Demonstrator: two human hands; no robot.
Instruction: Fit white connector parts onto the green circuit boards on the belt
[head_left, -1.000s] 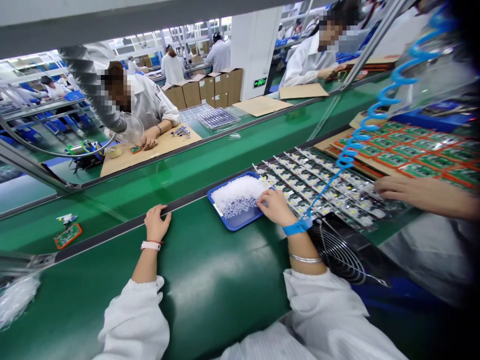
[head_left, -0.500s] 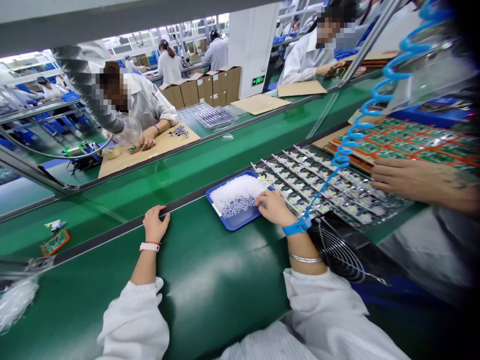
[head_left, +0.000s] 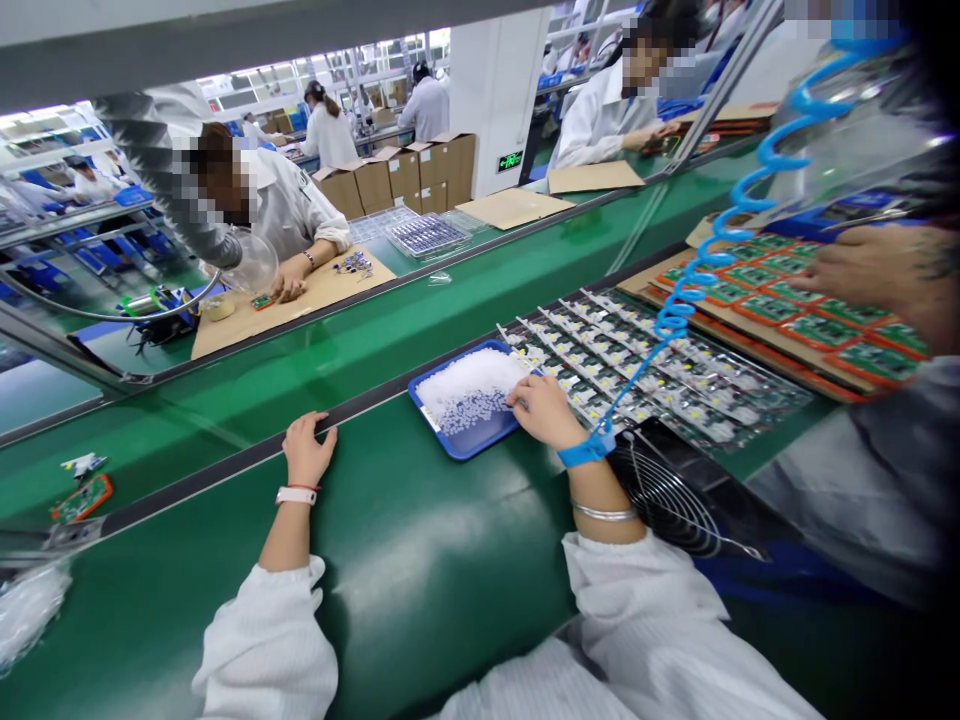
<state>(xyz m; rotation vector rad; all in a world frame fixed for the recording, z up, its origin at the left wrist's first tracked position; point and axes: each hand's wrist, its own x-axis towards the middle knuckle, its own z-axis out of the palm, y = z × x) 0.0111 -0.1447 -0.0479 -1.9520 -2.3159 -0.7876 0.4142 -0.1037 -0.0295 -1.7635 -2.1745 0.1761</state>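
Note:
My left hand (head_left: 307, 447) rests on the green table with its fingertips against the black rail of the conveyor, fingers loosely curled and holding nothing. My right hand (head_left: 546, 410) reaches into a blue tray (head_left: 465, 445) heaped with small white plastic parts (head_left: 469, 385), its fingertips pinched among them. What it pinches is too small to see. A blue wrist strap (head_left: 586, 449) with a coiled blue cord (head_left: 675, 310) circles my right wrist. To the right of the tray lie rows of small circuit boards (head_left: 652, 365).
A co-worker's hand (head_left: 885, 270) hovers over green circuit boards (head_left: 787, 290) at the right. A green conveyor belt (head_left: 375, 330) carries a green board (head_left: 82, 497) at the left. A wire fan guard (head_left: 667, 495) sits by my right forearm. Other workers sit across the belt.
The co-worker's hand on the right has lifted away from the small boards toward the far green boards. The board on the belt has drifted left. My own hands have barely moved.

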